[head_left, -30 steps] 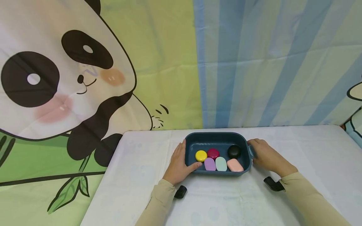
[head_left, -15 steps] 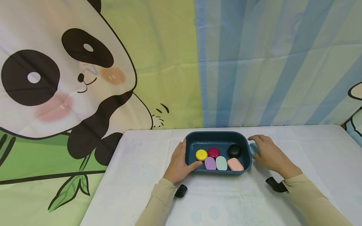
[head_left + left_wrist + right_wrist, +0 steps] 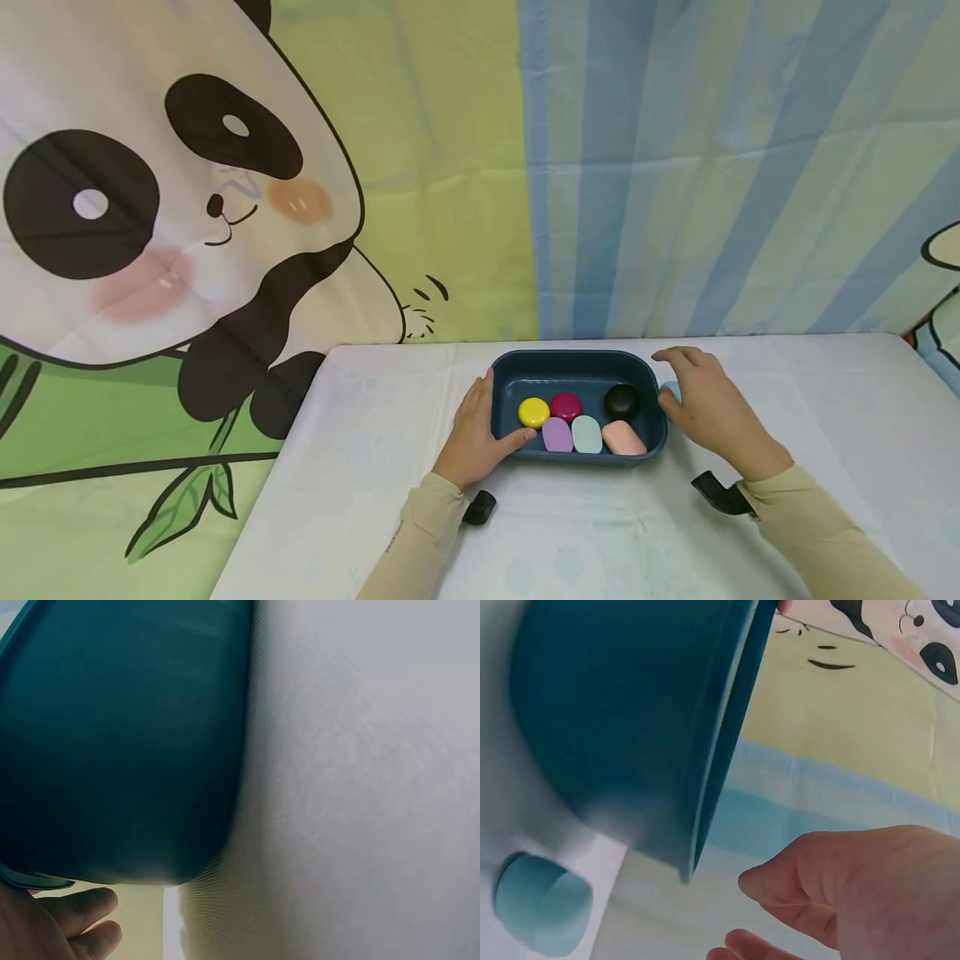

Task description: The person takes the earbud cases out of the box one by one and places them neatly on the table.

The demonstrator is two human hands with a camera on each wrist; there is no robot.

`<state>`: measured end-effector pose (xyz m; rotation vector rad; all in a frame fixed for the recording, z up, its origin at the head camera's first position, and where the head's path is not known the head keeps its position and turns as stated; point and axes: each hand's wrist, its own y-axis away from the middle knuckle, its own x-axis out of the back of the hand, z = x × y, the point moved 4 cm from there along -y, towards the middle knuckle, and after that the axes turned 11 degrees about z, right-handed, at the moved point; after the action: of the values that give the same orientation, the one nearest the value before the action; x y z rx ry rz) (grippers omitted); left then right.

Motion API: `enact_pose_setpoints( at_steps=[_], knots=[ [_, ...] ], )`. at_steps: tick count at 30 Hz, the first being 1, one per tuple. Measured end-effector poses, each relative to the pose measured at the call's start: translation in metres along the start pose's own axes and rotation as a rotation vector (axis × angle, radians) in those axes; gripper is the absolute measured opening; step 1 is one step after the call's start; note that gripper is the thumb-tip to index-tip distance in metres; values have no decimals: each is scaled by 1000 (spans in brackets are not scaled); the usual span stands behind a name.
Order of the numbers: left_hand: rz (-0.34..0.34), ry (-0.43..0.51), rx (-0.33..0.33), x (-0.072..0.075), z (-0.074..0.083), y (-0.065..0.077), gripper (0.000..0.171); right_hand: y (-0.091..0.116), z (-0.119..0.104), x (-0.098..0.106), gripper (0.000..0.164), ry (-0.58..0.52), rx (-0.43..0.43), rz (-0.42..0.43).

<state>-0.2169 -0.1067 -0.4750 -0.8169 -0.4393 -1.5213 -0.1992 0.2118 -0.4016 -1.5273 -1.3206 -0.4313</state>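
Observation:
A dark blue rectangular container stands on the table with several smooth rounded pieces inside: yellow, crimson, black, purple, pale mint and peach. My left hand holds its left end, fingers along the outer wall and thumb over the front rim. Beyond the right end, my right hand hovers with thumb and index finger parted, holding nothing. A light blue rounded piece lies on the table near that end, partly hidden by the right hand in the head view.
A white cloth covers the table. Behind it hangs a printed curtain with a panda on the left and blue stripes on the right. A black strap piece projects from the right wrist.
My right hand's fingers have spread away from the light blue piece beside the container, and the index finger now reaches farther back. My left hand and the container have stayed put.

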Motion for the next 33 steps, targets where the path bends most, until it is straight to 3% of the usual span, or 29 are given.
enact_pose_setpoints(
  at_steps=[11,25,33],
  knots=[
    [-4,14,7,0,1,1,113,-5,-25,-15,42,50,48,5],
    [7,22,-8,-2,-2,0,112,-8,-44,-45,44,124,25,-115],
    [4,15,-2,-2,-2,0,113,-10,-44,-62,50,266,10,-206]
  ],
)
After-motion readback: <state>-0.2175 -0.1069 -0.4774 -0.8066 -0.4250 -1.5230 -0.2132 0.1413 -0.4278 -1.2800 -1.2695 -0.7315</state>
